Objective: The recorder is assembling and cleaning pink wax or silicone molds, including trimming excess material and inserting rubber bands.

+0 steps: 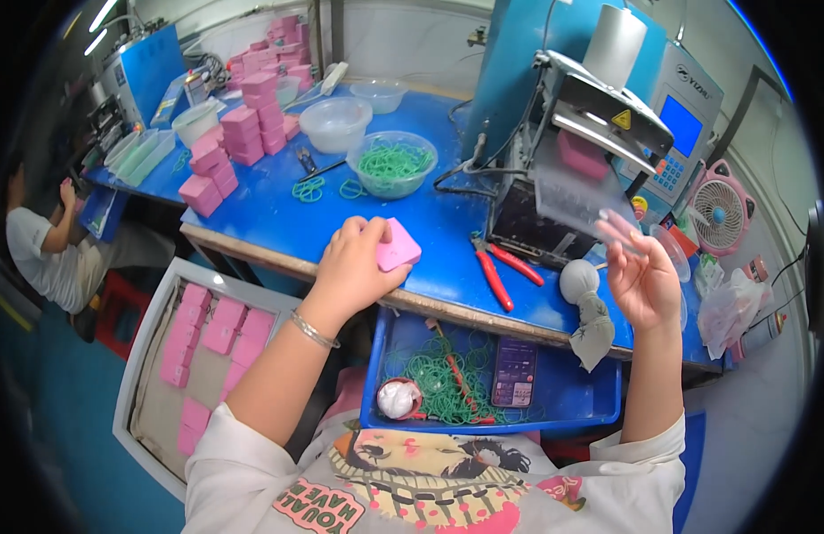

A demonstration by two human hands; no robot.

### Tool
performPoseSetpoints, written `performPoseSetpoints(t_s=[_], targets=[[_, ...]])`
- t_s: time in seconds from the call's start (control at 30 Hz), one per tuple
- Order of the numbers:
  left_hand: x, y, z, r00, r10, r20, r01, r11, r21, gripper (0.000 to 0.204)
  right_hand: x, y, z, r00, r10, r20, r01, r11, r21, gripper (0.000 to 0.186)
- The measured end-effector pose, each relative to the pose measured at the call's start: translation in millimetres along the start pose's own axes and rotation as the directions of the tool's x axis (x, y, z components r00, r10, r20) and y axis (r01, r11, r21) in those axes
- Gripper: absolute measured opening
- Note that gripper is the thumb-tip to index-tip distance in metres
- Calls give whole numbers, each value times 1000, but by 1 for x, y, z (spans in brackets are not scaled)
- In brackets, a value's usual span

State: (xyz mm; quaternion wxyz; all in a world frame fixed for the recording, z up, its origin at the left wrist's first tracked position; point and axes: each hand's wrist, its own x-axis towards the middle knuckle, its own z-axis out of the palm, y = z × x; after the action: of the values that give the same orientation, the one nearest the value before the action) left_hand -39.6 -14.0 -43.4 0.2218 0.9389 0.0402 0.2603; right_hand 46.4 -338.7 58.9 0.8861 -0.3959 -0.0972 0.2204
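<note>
My left hand (pixel 351 267) grips a pink block (pixel 399 246) at the front edge of the blue table, fingers over its top and side. Raised at the right, my right hand (pixel 643 274) has its fingers stretched and apart. Its fingertips are close to the lower corner of a clear plastic guard (pixel 568 191) on the bench machine (pixel 608 111); whether they touch cannot be made out. Behind that guard, another pink block (pixel 583 153) sits under the machine's head. Red-handled pliers (pixel 505 271) and a grey cloth-wrapped bundle (pixel 585 303) lie between my hands.
A bowl of green rings (pixel 394 165) and stacked pink blocks (pixel 243 135) stand farther back. Below the table edge, a blue tray (pixel 599 392) holds green rings and a phone. At left, a grey-rimmed tray (pixel 145 374) holds pink blocks; a person (pixel 51 240) sits beyond. A pink fan (pixel 722 214) stands right.
</note>
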Motion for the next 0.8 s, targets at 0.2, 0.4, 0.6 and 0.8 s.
performPoseSetpoints(t_s=[0.2,0.4,0.6,0.8], targets=[[-8,-1,6,998,-6,-68,9,999,49,46,29,21,-22,917,-353,-185,265,886,-380,31],[-65,28,13,880,336,-337,-412,891,-189,47,54,1,-79,946,-317,-73,275,899,-342,30],[-131,-4,-28,815,579,-41,-574,815,81,26,65,-22,-104,935,-349,-67,277,834,-478,27],[-208,-136,-66,821,-314,-478,428,891,151,42,69,-20,-117,940,-340,-20,283,813,-509,32]])
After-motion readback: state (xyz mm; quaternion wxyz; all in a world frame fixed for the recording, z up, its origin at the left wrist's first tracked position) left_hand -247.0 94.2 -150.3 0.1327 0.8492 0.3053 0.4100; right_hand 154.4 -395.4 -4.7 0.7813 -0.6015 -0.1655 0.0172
